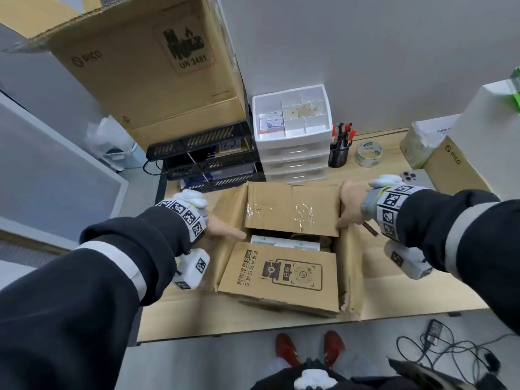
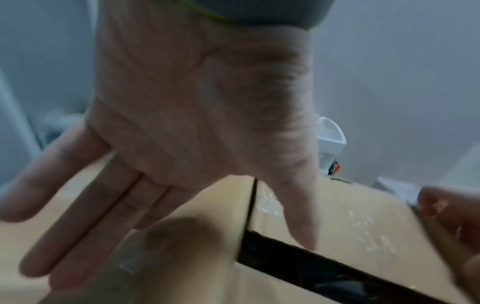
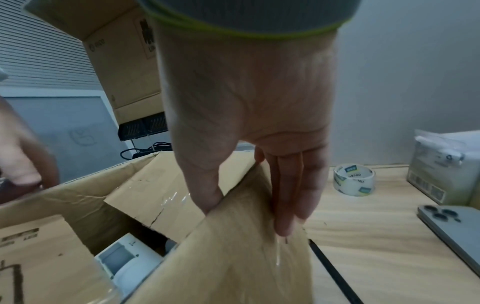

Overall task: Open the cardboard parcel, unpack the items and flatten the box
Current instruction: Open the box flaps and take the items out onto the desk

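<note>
The cardboard parcel (image 1: 281,277) stands mid-table, its top part open. The far inner flap (image 1: 292,209) carries torn clear tape, and the near inner flap (image 1: 281,274) is printed. In the gap between them shows a white boxed item (image 1: 284,243) (image 3: 124,261). My left hand (image 1: 222,229) (image 2: 168,164) lies flat with fingers spread on the left outer flap (image 1: 228,209), thumb reaching the far flap's edge. My right hand (image 1: 350,206) (image 3: 246,144) pinches the right outer flap (image 3: 233,246), thumb inside, fingers outside.
A phone (image 1: 416,178), tape roll (image 1: 368,153) and tissue pack (image 1: 419,147) sit right of the parcel. A dark slim tool (image 3: 335,271) lies beside the right flap. Behind stand a pen cup (image 1: 339,153), white drawer unit (image 1: 292,136), black rack (image 1: 205,159) and a big carton (image 1: 157,66).
</note>
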Demonstrator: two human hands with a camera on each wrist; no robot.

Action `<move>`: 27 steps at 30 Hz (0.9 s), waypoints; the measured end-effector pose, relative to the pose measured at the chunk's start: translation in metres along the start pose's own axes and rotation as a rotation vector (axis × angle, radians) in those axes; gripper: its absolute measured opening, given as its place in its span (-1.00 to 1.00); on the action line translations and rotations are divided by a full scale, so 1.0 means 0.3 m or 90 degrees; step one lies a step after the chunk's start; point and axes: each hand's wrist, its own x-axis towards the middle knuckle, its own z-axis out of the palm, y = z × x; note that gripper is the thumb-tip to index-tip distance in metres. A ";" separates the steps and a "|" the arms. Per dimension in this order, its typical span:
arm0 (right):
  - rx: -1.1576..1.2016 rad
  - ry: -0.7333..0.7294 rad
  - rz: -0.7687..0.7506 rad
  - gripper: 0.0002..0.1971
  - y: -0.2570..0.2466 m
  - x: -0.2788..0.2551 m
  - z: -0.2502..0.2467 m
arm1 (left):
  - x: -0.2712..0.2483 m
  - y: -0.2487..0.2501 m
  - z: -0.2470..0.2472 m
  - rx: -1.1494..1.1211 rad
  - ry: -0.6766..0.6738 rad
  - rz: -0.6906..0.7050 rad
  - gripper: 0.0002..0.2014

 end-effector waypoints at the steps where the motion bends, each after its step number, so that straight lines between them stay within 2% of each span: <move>1: 0.012 0.003 0.013 -0.34 0.002 0.007 0.007 | 0.004 0.017 0.021 0.009 -0.031 -0.024 0.27; 5: 0.008 0.019 0.026 -0.28 0.014 0.045 0.033 | 0.064 0.071 0.086 0.016 0.014 0.063 -0.32; 8: 0.028 0.009 0.016 -0.23 0.031 0.063 0.037 | 0.076 0.087 0.098 0.031 -0.016 0.086 -0.55; 11: 0.036 0.013 0.018 -0.25 0.048 0.078 0.034 | 0.082 0.103 0.101 0.014 -0.107 0.084 -0.55; 13: 0.026 0.011 0.012 -0.25 0.049 0.081 0.032 | 0.068 0.115 0.098 0.030 -0.115 0.081 -0.53; 15: 0.030 0.009 0.000 -0.30 0.045 0.078 0.025 | 0.046 0.121 0.093 0.126 -0.077 0.082 -0.49; 18: 0.025 0.035 -0.015 -0.45 0.045 0.066 0.015 | 0.010 0.134 0.081 0.258 0.038 0.094 -0.50; 23: -0.013 0.111 -0.078 -0.64 0.010 0.060 -0.006 | 0.012 0.175 0.035 0.171 0.088 0.168 -0.62; 25: -0.012 0.089 -0.125 -0.69 -0.015 0.061 -0.017 | 0.026 0.188 0.025 0.129 0.088 0.205 -0.66; 27: 0.026 0.024 -0.161 -0.77 -0.041 0.062 -0.009 | 0.036 0.201 0.031 0.111 0.050 0.232 -0.71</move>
